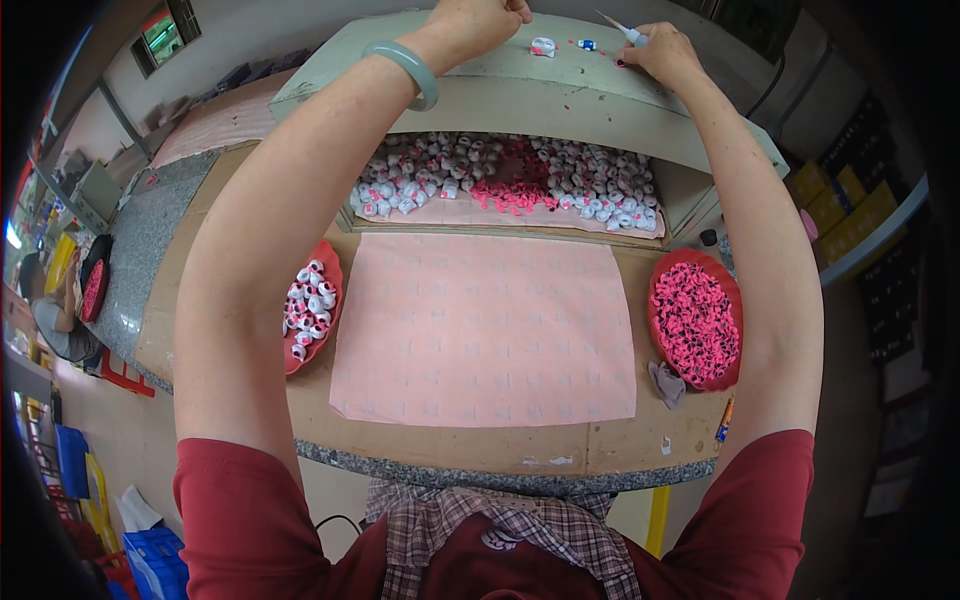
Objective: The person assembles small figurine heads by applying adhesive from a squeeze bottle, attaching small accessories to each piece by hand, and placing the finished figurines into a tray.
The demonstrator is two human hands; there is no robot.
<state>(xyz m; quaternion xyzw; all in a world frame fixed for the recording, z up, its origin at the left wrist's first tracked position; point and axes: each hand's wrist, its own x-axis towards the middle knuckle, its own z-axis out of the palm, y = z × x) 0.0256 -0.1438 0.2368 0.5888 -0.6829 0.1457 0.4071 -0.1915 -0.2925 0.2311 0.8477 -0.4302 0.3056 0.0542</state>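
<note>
A red sleeve and a checked cloth [500, 525] are seen nearest the camera at 6 o'clock; just beyond, a pink sheet [483, 330] is laid flat on the worktop [500, 450]; at 9 o'clock of the sheet a red tray [330, 262] of small white pieces is set, and at 3 o'clock a second red tray [655, 300] is filled with small pink pieces; a grey rag [667, 384] is left touching that tray's near rim; further off, a recess [505, 185] under the raised shelf [560, 80] is packed with white and pink pieces; on the shelf, at 12 o'clock, the left hand [480, 20], with a pale green bangle [408, 70] on its wrist, is closed with curled fingers, and what it grips cannot be told; a small white piece [543, 46] lies just beside it; the right hand [660, 52] is pinched around a thin pointed tool [625, 29], tip slanted away.
</note>
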